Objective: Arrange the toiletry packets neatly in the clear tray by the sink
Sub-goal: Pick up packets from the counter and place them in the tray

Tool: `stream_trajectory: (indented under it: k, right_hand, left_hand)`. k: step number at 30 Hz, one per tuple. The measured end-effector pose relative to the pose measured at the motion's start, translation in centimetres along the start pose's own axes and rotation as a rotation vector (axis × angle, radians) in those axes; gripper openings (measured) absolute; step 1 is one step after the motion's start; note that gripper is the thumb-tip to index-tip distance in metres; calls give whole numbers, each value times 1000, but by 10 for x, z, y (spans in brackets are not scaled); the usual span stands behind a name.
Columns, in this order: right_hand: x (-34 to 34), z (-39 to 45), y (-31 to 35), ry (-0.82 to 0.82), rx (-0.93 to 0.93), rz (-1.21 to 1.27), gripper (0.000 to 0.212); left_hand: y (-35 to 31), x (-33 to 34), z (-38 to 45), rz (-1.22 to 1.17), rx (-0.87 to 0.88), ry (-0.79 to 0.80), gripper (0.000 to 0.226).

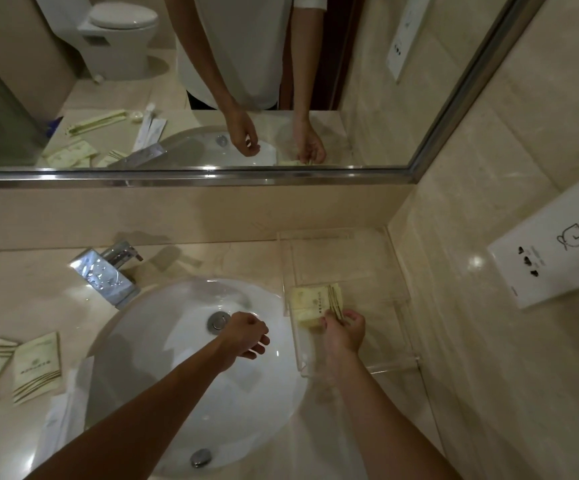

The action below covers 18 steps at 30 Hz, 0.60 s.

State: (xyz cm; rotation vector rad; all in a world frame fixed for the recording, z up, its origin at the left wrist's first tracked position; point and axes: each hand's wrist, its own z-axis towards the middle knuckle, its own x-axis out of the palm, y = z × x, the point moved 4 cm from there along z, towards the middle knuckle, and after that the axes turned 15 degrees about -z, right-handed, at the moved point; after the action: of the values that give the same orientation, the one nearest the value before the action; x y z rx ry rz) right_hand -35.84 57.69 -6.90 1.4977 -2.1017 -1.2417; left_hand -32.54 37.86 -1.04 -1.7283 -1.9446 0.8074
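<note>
A clear acrylic tray (pixel 381 268) stands on the counter right of the sink. A pale yellow toiletry packet (pixel 310 301) lies at the tray's near left side. My right hand (pixel 345 329) pinches that packet's near edge with its fingertips. My left hand (pixel 248 336) hovers over the basin, fingers loosely curled, holding nothing. Several more pale packets (pixel 37 367) lie on the counter left of the sink, with white wrapped items (pixel 61 415) beside them.
The white basin (pixel 163 375) fills the middle, with a chrome faucet (pixel 108 271) at its back left. A mirror (pixel 191 81) spans the back wall. A white wall socket plate (pixel 555 251) is on the right wall, close to the tray.
</note>
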Motion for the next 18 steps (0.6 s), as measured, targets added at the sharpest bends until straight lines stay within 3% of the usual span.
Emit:
stream_trajectory:
  k: [4, 9, 15, 18]
  right_hand:
    - [-1, -2, 2, 4, 8, -69, 33]
    - [-23, -20, 11, -21, -13, -401, 25]
    - [-22, -41, 16, 166, -214, -826, 4]
    - [-12, -53, 22, 256, -340, -980, 6]
  left_hand:
    - [0, 1, 1, 27, 15, -4, 16]
    - [4, 4, 3, 164, 74, -3, 19]
    - [15, -2, -3, 369, 177, -11, 16]
    - [19, -12, -13, 413, 227, -43, 13]
